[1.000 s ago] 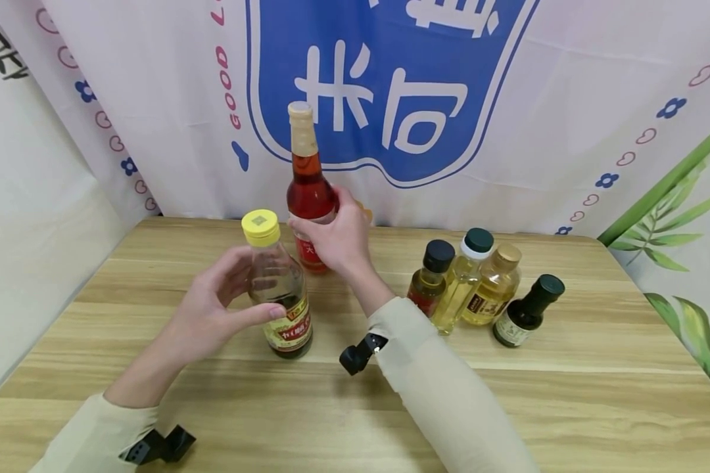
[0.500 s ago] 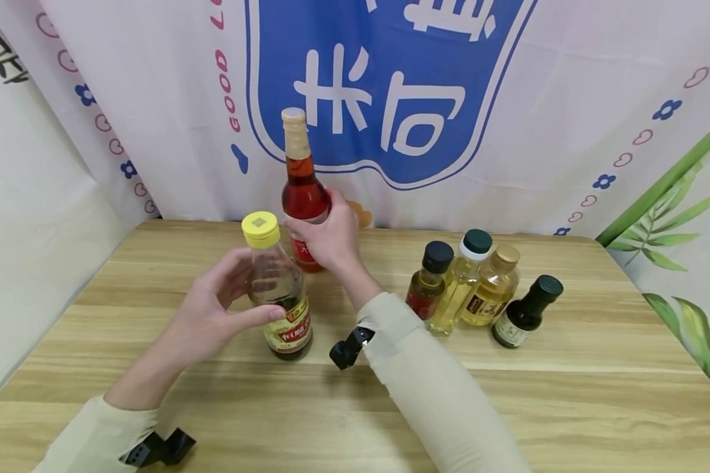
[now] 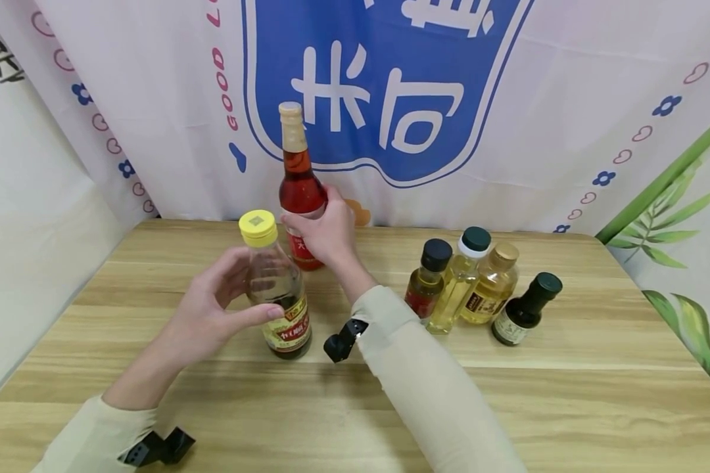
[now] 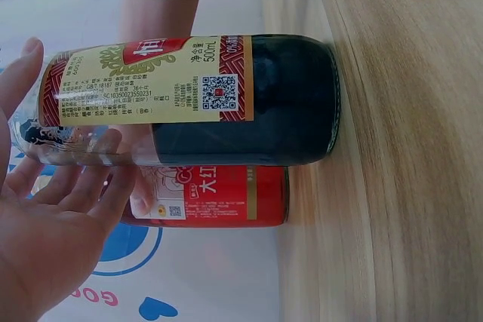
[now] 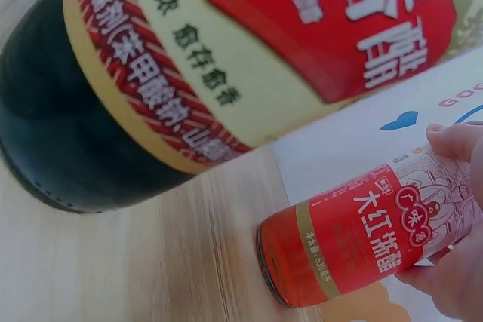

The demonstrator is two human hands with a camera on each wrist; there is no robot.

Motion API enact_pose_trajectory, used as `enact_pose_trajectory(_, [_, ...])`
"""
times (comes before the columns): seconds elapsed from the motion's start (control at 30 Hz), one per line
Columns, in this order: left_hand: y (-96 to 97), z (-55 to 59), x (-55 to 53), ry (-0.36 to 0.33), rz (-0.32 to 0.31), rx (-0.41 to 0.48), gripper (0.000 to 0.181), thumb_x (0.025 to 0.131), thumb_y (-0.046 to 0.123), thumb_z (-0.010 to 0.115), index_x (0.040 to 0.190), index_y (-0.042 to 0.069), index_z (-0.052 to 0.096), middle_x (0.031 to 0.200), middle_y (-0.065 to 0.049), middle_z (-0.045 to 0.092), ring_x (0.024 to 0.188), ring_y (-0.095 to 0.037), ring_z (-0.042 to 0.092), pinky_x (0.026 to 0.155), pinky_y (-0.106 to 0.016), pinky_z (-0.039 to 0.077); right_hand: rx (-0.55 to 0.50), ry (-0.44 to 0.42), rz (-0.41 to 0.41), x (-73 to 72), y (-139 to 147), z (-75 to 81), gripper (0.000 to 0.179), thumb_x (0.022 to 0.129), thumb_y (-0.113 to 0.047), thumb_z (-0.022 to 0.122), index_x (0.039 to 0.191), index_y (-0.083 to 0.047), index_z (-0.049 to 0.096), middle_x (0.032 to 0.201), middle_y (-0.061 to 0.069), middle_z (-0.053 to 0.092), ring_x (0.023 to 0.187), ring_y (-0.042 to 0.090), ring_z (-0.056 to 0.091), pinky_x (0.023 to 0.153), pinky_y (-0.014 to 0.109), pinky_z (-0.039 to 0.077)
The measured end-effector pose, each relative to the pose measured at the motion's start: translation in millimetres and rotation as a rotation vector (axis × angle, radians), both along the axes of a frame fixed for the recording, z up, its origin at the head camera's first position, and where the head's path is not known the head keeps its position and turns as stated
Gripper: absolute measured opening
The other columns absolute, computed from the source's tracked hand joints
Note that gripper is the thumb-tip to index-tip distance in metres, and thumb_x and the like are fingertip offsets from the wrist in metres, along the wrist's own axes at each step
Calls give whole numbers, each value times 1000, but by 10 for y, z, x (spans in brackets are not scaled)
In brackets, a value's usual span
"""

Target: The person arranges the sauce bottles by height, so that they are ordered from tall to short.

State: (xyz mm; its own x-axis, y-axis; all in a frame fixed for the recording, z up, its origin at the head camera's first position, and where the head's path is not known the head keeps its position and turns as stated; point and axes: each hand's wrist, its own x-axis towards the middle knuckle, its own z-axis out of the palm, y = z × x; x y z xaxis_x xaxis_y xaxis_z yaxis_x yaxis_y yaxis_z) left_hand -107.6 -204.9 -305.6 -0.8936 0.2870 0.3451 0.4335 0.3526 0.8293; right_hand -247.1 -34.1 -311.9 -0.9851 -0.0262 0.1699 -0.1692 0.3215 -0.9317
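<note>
A vinegar bottle (image 3: 286, 332) with a yellow cap and dark liquid in its lower part stands upright on the table. My left hand (image 3: 204, 322) holds it from the left, thumb across the front by the label and fingers behind the glass. Just behind it stands a taller red vinegar bottle (image 3: 303, 194) with a cream neck, which my right hand (image 3: 331, 230) grips around the middle. In the left wrist view the red bottle (image 4: 264, 195) shows its base at the tabletop, partly hidden by the dark one (image 4: 290, 96). The right wrist view shows my right hand (image 5: 460, 262) around its label.
To the right stand a dark-capped bottle (image 3: 423, 292), a green-capped oil bottle (image 3: 451, 299), a gold-capped bottle (image 3: 494, 289) and a small dark green bottle (image 3: 520, 315). A printed curtain (image 3: 509, 164) hangs along the back edge of the wooden table (image 3: 355, 420).
My right hand has shifted slightly left together with the red vinegar bottle, bringing it closer behind the yellow-capped one. The left hand and its bottle have stayed in place.
</note>
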Motion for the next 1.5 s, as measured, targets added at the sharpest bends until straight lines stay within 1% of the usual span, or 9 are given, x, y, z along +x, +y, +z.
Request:
enact_pose_trajectory(0.17, [-1,4,7,-3,4,-5,62,89,1,83,143,8,54,135,2,67,125,-2,65,106,-13,52,8,-24,4,-16,3,0,69,91,-31,86,148,-19,50,142,3,66,132,23,63,110,48,58])
enact_pose_trajectory(0.37, [-10,-5,2,4,2,-4,63,89,0,83,144,8,53,136,3,67,125,-2,64,106,-13,52,22,-56,3,-13,9,12,69,90,-33,86,148,-20,51,142,2,66,132,23,63,111,49,57])
enact_pose_trajectory(0.57, [1,2,-16,6,-9,4,64,88,-1,83,145,8,53,139,1,66,126,-3,64,107,-13,52,32,-43,-4,-14,27,6,70,90,-32,87,147,-20,50,141,2,66,132,23,63,112,49,56])
enact_pose_trajectory(0.8, [-3,10,-10,-1,2,-8,65,89,1,83,145,9,53,139,0,66,126,-2,64,106,-12,52,38,-37,6,-9,37,4,70,90,-33,86,148,-19,49,141,2,66,131,23,63,112,49,56])
enact_pose_trajectory(1.13, [-3,-5,-8,-1,0,-4,64,89,0,83,145,8,53,139,0,66,126,-2,64,106,-13,52,45,-39,9,-8,32,-16,71,91,-32,86,149,-19,48,142,3,65,131,23,63,113,49,56])
enact_pose_trajectory(1.5, [6,7,4,-24,18,-17,64,89,3,84,145,10,52,140,-7,65,127,-1,63,107,-11,50,54,-33,5,-7,34,-19,71,91,-31,86,149,-18,48,142,3,65,132,23,63,114,50,55])
